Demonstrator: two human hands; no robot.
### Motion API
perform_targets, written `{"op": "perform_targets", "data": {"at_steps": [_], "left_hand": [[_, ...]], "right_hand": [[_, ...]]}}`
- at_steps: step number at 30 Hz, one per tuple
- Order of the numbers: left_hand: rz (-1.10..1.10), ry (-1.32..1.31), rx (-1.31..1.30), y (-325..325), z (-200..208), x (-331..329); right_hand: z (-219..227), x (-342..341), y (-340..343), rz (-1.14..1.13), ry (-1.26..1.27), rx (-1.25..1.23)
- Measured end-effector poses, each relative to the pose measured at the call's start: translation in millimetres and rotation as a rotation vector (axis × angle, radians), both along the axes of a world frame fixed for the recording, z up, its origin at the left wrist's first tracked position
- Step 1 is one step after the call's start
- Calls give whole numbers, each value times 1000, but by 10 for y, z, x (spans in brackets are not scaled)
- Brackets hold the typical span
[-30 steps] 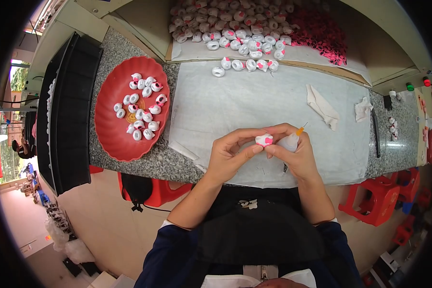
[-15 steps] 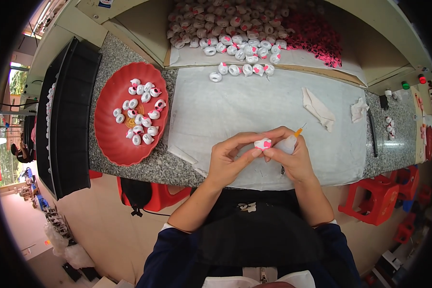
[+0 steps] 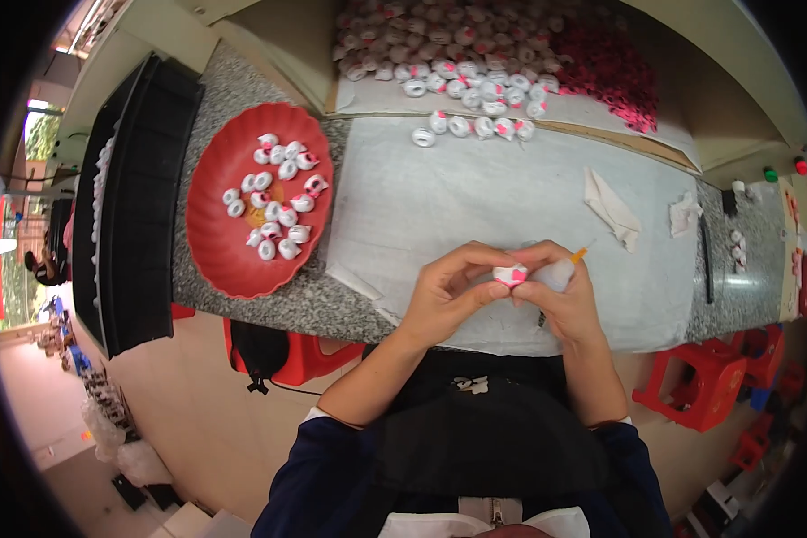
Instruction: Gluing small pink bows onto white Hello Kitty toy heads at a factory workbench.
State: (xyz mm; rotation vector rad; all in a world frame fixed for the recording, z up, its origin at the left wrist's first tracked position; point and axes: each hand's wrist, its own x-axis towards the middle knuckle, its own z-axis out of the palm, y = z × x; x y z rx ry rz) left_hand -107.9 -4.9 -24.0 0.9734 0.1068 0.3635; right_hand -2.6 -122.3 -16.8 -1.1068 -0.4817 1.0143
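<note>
Between my two hands is a small white plastic cat-shaped head with a pink bow (image 3: 510, 274). My left hand (image 3: 439, 291) pinches it with thumb and fingertips from one side. From the other side, the thumb and fingertips of my right hand (image 3: 569, 305) press on it. Tucked in that same right hand is a translucent squeeze bottle (image 3: 560, 273) with an orange needle tip, pointing away to the upper right. Both hands hover over the white paper sheet (image 3: 475, 197) near its front edge.
At left a red scalloped bowl (image 3: 208, 242) holds several white heads, beside a black bin (image 3: 143, 206). More heads (image 3: 493, 94) and pink parts (image 3: 605, 72) pile up on the shelf behind. Crumpled tissues (image 3: 611, 208) lie right. Red stools (image 3: 690, 381) stand below the bench.
The whole view has shifted slightly, so the bowl and bench sit a little differently in it. Both hands keep the head between them, and its bow has turned slightly toward the right.
</note>
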Motion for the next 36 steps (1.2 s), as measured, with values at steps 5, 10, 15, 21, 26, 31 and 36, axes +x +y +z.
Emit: {"op": "perform_targets", "data": {"at_steps": [5,10,15,21,26,31,36], "left_hand": [[16,-136,148,-68,-47,59],[49,-79,261,-35,-44,-2],[51,-51,198,-38,-13,12],[16,-76,325,-22,-44,25],[195,33,452,236,194,-184],[643,426,1181,1016,332,-630],[744,606,1508,944,405,-434]], "right_hand": [[13,-57,-58,-70,39,48],[-18,-54,-36,-68,47,85],[-24,-35,-9,-67,66,111],[27,4,-79,-31,43,74],[111,43,-163,-162,35,4],[51,262,-382,-326,-36,0],[-22,403,-497,-512,16,94]]}}
